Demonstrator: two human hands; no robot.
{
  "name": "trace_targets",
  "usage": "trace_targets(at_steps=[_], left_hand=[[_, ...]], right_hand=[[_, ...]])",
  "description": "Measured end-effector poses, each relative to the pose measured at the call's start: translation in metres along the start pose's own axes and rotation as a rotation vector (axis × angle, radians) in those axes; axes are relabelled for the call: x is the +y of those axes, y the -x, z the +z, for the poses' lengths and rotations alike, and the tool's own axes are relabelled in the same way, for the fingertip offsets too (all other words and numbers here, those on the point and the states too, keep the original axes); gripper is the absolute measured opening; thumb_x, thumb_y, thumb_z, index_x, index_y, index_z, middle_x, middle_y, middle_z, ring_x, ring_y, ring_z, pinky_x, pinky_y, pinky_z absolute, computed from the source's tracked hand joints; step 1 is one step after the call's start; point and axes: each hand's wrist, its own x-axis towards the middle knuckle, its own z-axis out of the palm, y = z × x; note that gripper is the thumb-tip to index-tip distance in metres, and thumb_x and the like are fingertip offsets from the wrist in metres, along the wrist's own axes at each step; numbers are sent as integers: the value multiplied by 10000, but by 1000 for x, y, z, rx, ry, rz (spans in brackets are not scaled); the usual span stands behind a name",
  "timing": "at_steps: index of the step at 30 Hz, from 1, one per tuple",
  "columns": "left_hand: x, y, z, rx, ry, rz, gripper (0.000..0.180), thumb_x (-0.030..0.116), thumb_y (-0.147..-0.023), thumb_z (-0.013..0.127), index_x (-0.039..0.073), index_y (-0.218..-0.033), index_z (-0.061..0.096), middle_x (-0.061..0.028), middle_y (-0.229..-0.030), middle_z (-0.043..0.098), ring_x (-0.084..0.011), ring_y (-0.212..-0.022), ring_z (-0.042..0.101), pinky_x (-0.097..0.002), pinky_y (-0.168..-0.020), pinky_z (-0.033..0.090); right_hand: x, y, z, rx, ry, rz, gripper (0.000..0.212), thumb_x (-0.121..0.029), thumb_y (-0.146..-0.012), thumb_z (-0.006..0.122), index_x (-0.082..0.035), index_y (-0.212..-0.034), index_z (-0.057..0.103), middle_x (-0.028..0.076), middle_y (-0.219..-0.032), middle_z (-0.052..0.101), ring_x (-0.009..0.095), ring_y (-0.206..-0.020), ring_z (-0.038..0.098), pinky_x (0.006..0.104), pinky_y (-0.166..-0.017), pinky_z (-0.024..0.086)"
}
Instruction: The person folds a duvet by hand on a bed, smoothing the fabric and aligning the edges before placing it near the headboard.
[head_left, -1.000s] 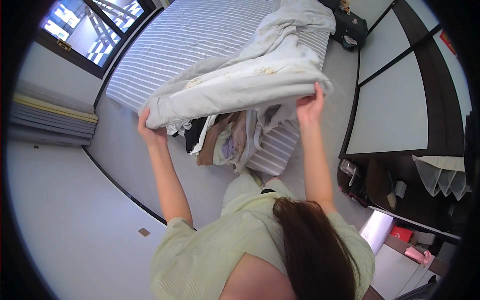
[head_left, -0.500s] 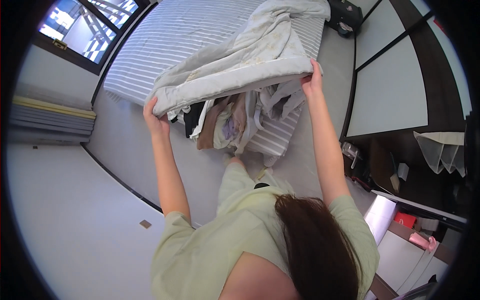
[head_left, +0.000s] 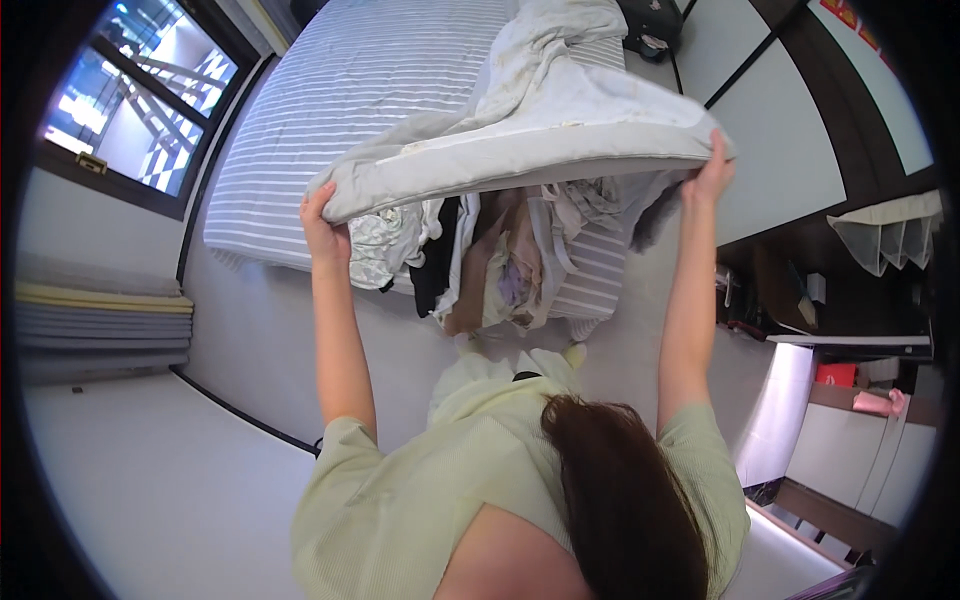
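Quilt [head_left: 530, 155] in front of us has its near edge held up high. Our left hand [head_left: 326, 226] grips the left end, and our right hand [head_left: 708, 183] grips the right end. We have just moved our hands wider apart, so the edge is spread out more and more clothes [head_left: 488, 265] show beneath it. Far off, the rest lies on the striped bed [head_left: 345, 95].

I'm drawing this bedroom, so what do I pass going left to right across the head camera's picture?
Dark-framed window → left hand → white patterned cloth → black cloth → purple cloth → right hand → hanging pale fabric pockets.
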Motion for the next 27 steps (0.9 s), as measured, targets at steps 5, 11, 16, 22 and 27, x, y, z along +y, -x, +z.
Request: trace_targets(at_steps=[5, 11, 16, 22, 27], left_hand=[[39, -18, -59, -30, -23, 61, 283, 58, -686, 574, -43, -950, 556, -127, -922, 586, -219, -861, 576, -321, -807, 444], [19, 7, -144, -13, -116, 15, 275, 29, -664, 568, -55, -926, 568, -125, -896, 599, -213, -817, 585, -292, -754, 458], [20, 43, -155, 54, -116, -14, 226, 1, -640, 565, -59, -857, 589, -101, -815, 613, -193, -736, 589, -272, -728, 457], [56, 83, -174, -60, -170, -58, 249, 0, -641, 568, -63, -881, 585, -112, -841, 618, -195, -761, 594, -282, -735, 456], [49, 115, -210, -73, -243, -167, 248, 5, -647, 586, -65, -885, 592, -104, -855, 626, -176, -763, 594, -273, -743, 448]], right_hand=[[-71, 113, 9, -18, -85, -95, 335, -114, -737, 629, -4, -1035, 521, 99, -1031, 556, 210, -955, 541, 338, -834, 443], [0, 193, -69, 240, -93, 153, 380, -47, -694, 595, 21, -1059, 511, 91, -1047, 547, 212, -970, 524, 326, -844, 419], [7, 222, -108, 332, 46, 134, 305, -16, -657, 562, 34, -956, 527, 94, -987, 553, 196, -909, 525, 318, -793, 419], [-58, 264, -121, 333, 91, 13, 312, -10, -656, 557, 26, -965, 525, 92, -936, 565, 214, -839, 549, 317, -752, 440], [-65, 305, -162, 297, 206, 19, 312, 18, -651, 552, 29, -962, 528, 87, -955, 565, 198, -847, 540, 303, -747, 430]])
